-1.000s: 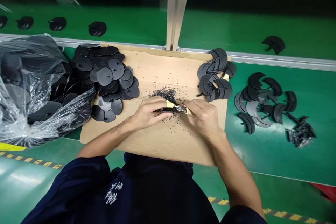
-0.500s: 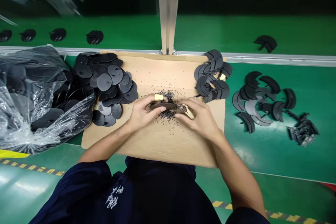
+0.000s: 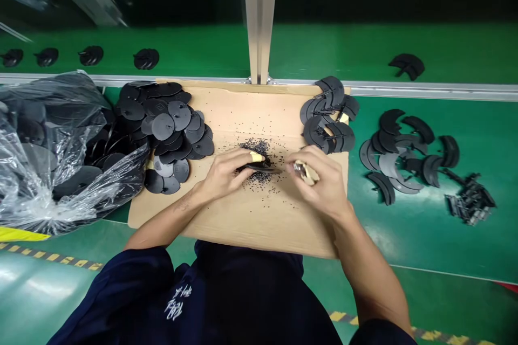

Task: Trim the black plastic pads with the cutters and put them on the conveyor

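Observation:
Above a cardboard sheet [image 3: 226, 226], my left hand [image 3: 224, 172] pinches a black plastic disc [image 3: 263, 168], held nearly edge-on. A yellow wrap covers one of its fingertips. Just to the right, my right hand [image 3: 319, 178] is closed, apart from the disc. Something small and shiny shows between its fingers beside yellow-wrapped fingertips, but its kind is unclear. Under and around the disc lies a heap of tiny black pieces [image 3: 259, 145], scattered over the cardboard.
Overlapping black discs [image 3: 172, 126] lie on the left beside a clear plastic bag [image 3: 48, 183] of more discs. Curved black parts [image 3: 327, 118] sit at right, with others [image 3: 390, 164] and thin black pieces [image 3: 471, 199] further right. A metal post [image 3: 261, 21] stands ahead.
My right hand has drawn away from the disc to the right. The disc has tilted and shifted slightly right in my left hand.

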Motion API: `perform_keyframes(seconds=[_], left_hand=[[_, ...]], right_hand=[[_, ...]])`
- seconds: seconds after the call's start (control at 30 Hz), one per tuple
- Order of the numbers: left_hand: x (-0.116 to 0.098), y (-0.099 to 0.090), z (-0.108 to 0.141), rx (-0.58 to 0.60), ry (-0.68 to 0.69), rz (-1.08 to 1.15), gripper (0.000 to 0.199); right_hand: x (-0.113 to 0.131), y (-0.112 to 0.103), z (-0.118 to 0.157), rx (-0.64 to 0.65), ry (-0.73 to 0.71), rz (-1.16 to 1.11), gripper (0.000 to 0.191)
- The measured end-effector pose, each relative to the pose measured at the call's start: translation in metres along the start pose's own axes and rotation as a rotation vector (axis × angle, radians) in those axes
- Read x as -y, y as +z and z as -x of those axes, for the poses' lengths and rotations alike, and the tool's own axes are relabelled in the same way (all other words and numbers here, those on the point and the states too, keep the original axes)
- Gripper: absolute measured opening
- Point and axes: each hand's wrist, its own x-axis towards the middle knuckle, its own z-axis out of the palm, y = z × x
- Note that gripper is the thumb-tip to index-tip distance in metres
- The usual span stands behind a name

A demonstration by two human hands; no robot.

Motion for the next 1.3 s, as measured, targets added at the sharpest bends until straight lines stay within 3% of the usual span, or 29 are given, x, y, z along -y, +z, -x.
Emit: perform_keyframes(seconds=[0.1,0.23,0.8,1.1,1.3], left_hand=[[-0.003,0.001,-0.001,-0.048,-0.024,0.131,0.021],[-0.006,0.003,0.0,-0.059,-0.017,0.156,0.023],[-0.005,0.003,0.003,-0.029,0.062,0.147,0.029],[-0.007,0.0,0.0,-0.034,0.128,0.12,0.026],[-0.011,-0.001,-0.003,-0.001,0.184,0.029,0.023]], right_hand=[[-0.01,0.002,0.001,0.018,0.04,0.179,0.021],[-0.015,0.01,0.004,0.088,-0.059,0.324,0.023],[-0.006,0.009,0.005,0.114,-0.131,0.507,0.021],[-0.004,0.009,0.008,0.09,-0.108,0.476,0.021],[-0.002,0.006,0.002,0.086,-0.14,0.648,0.022]])
